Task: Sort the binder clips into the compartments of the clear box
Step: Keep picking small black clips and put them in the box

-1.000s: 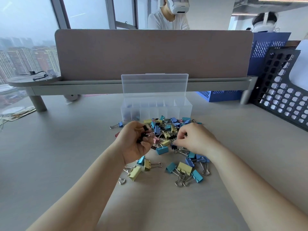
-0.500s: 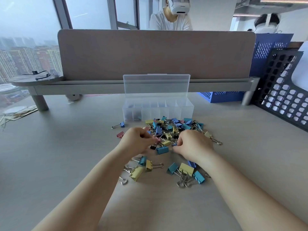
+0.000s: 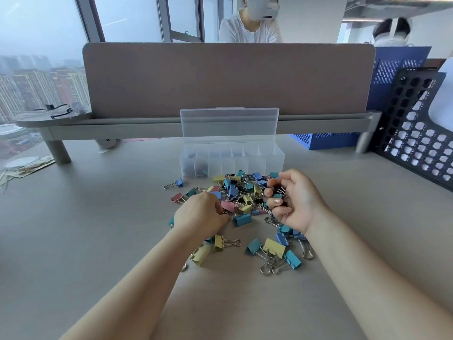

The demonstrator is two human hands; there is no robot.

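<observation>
Hands: we see two, both bare, reaching from the near edge.
Left hand (image 3: 198, 215): palm down on the near left of the pile, fingers curled into it; we cannot tell whether its grip holds anything.
Right hand (image 3: 295, 201): raised just over the right side of the pile, palm turned inward, its grip closed around a few small black clips (image 3: 278, 190).
Clips (image 3: 245, 192): several dozen, too many for us to count, in blue, teal, yellow, pink and black, heaped loosely mid-table. One blue clip (image 3: 177, 184) and one pink clip (image 3: 177, 197) lie apart at the left.
Box (image 3: 269, 165): one, clear plastic, just behind the pile, with the heap reaching its front wall. Its lid (image 3: 229, 126) stands upright and open.
Compartments (image 3: 226, 157): one row across the box; dark clips show in the two leftmost, though we cannot make out more.
Table (image 3: 98, 241): pale grey and smooth.
Room: one brown divider (image 3: 220, 77) on a grey shelf (image 3: 147, 126) runs across the back, with two people (image 3: 250, 30) behind it. Windows (image 3: 36, 45) on the left show city towers.
Edges: one blue crate (image 3: 326, 141) and one black crate (image 3: 416, 133) stand at the far right.
Open room: bare table stretches wide left of the pile, right toward the black crate, and near us between the forearms.
</observation>
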